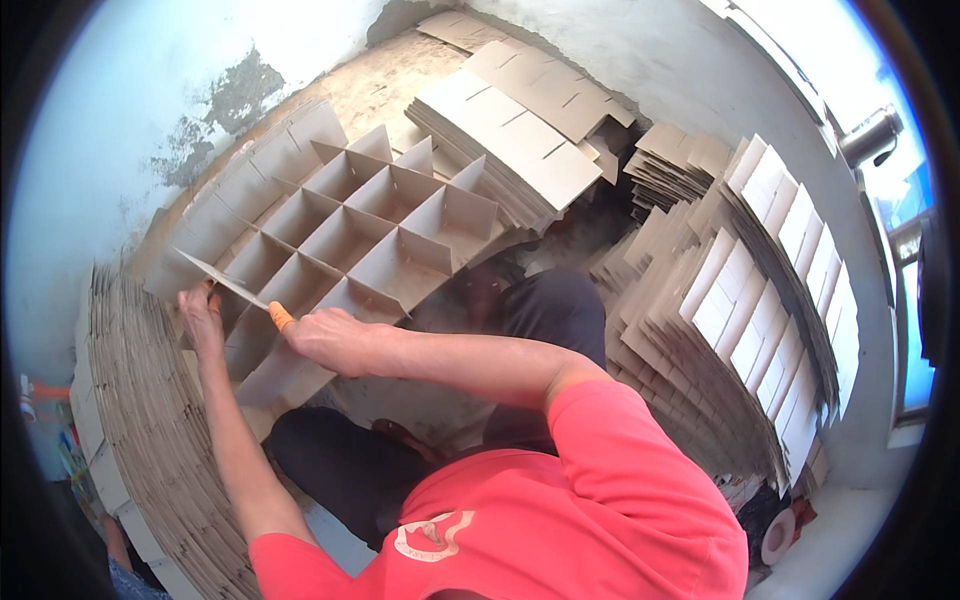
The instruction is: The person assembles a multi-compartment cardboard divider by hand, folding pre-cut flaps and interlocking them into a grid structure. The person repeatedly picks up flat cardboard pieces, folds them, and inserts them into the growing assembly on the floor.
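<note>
Spanning the short gap between a person's two bare hands, left of centre in the frame, is a thin, pale strip, apparently cardboard seen nearly edge-on. Its long axis slants from the upper left down toward the lower right. The right hand, reaching in from the lower right with an orange covering at its fingertip, appears to pinch the strip's lower right end, so the strip points away from that hand toward the upper left. The left hand is farther left, its fingers bent just under the strip's upper left half; whether they grip the strip or the cardboard below cannot be told. Directly beneath and to the upper right lies a large grey-brown cardboard grid of upright, interlocking dividers with open square cells. The grid's long axis runs from lower left to upper right, roughly crosswise to the strip, which sits over the grid's left side. Both hands are at this near left side, the right hand nearer the middle cells. Beyond the grid, at upper centre, is a stack of flat, slotted cardboard sheets; a tall stack of brown cardboard edges fills the lower left.
</note>
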`<state>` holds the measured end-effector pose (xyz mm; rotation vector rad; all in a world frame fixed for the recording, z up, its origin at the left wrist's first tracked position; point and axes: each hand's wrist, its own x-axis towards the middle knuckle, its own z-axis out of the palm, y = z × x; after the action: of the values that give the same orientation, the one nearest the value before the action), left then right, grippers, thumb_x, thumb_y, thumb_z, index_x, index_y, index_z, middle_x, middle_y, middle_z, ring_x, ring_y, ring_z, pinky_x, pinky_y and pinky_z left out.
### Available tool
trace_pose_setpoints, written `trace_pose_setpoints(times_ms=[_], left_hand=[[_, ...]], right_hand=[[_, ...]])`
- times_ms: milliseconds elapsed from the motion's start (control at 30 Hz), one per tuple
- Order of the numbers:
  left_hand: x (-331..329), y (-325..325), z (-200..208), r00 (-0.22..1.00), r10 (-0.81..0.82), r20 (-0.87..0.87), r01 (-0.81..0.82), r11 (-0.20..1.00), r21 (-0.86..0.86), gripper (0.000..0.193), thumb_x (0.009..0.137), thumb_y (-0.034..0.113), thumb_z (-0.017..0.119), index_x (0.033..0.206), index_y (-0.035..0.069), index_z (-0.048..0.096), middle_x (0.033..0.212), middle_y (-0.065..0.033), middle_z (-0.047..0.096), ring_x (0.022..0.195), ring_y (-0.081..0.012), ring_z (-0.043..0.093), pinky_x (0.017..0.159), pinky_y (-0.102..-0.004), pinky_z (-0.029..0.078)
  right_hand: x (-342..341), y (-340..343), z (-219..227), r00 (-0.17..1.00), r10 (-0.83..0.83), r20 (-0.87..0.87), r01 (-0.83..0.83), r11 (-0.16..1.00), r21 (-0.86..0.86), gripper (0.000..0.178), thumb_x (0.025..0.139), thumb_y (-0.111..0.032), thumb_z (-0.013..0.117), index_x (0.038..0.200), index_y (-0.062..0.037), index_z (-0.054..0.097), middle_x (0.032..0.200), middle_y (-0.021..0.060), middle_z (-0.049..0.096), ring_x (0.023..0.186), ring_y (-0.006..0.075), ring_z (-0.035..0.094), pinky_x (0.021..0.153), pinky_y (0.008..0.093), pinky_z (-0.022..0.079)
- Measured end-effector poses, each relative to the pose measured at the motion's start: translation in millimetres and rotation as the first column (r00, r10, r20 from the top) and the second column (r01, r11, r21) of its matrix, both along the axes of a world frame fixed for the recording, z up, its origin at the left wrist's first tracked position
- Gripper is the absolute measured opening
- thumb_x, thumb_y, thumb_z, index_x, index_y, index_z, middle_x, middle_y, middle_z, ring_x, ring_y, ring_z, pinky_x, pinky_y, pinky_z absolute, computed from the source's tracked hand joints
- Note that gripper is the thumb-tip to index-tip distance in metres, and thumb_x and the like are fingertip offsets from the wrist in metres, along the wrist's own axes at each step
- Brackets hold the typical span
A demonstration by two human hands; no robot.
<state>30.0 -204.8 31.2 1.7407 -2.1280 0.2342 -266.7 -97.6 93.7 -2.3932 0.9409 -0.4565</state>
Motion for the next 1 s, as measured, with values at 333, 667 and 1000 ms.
trace_pose_setpoints(times_ms=[333, 667, 1000], left_hand=[[16.7, -24.3, -16.8, 0.999, -0.026, -0.046, 0.028, 0.998, 0.052, 0.009, 0.071, -0.003, 0.061, 0.079, -0.003, 0.064, 0.075, -0.0243, 0.06, 0.073, -0.0417, 0.06, 0.063, -0.045, 0.045], [3.1, -8.5, -10.7, 0.957, -0.105, -0.269, 0.098, 0.994, -0.038, 0.026, 0.07, -0.007, 0.056, 0.093, -0.001, 0.066, 0.077, -0.0204, 0.061, 0.066, -0.0312, 0.058, 0.063, -0.0373, 0.045], [3.0, -4.7, 5.3, 0.94, 0.002, -0.341, 0.06, 0.983, 0.172, 0.023, 0.075, 0.003, 0.066, 0.098, -0.001, 0.065, 0.08, -0.0191, 0.064, 0.072, -0.0291, 0.061, 0.068, -0.0375, 0.046]], right_hand=[[2.9, -5.0, -7.7, 1.0, 0.023, -0.016, -0.022, 0.997, 0.073, 0.067, 0.063, 0.014, 0.053, 0.127, 0.0198, 0.035, 0.074, 0.0238, 0.061, 0.069, 0.038, 0.063, 0.056, 0.0453, 0.05], [7.1, -5.1, -28.8, 0.996, 0.0, -0.085, 0.003, 1.0, 0.024, 0.079, 0.064, 0.012, 0.054, 0.136, 0.0191, 0.021, 0.077, 0.0232, 0.062, 0.071, 0.0366, 0.063, 0.058, 0.0435, 0.05], [19.8, -14.0, -42.1, 0.984, 0.026, -0.178, -0.016, 0.998, 0.059, 0.064, 0.072, 0.008, 0.053, 0.132, 0.0148, 0.03, 0.081, 0.0205, 0.064, 0.076, 0.0342, 0.064, 0.064, 0.043, 0.052]])
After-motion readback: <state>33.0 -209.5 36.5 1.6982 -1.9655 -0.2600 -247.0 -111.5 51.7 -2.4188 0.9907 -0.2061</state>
